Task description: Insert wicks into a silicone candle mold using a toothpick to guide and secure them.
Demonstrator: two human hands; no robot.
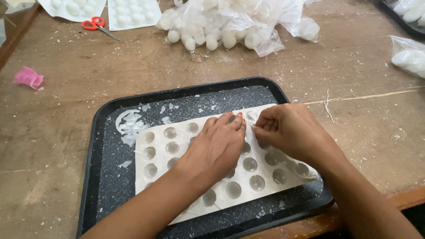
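Observation:
A white mould sheet (164, 152) with rows of round cavities lies on a black speckled tray (102, 159). My left hand (217, 146) rests flat on the sheet, fingertips pressing near its far edge. My right hand (290, 130) is right beside it, fingers pinched together on a thin pin-like tool or sliver at a cavity near the sheet's far edge; what it holds is too small to tell. White wax-like flakes (129, 126) lie in a pile on the tray's far left corner.
Clear bags of white egg-shaped pieces (221, 24) lie at the table's far middle, more bags (409, 57) at the right. Red-handled scissors (95, 24), two more white moulds (133, 12) and a pink scrap (28, 77) sit at the left. Table edge runs near right.

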